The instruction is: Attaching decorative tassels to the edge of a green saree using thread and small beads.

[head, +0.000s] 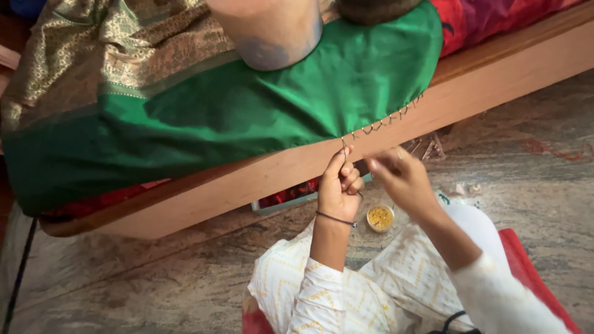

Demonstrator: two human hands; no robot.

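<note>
L fingers [344,162] pinched shut on green cloth [266,111] hem, at wooden frame [495,77] edge | R hand [401,179] fingers nipped together, prob. thread; can't tell | cloth: light, soft, slippery, grip at hem | bead cup [380,218] on floor [154,278] betw. hands.

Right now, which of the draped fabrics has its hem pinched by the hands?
The green fabric. The left hand pinches its beaded edge at the wooden frame; the right hand is just beside it. The gold brocade and red fabric lie untouched.
</note>
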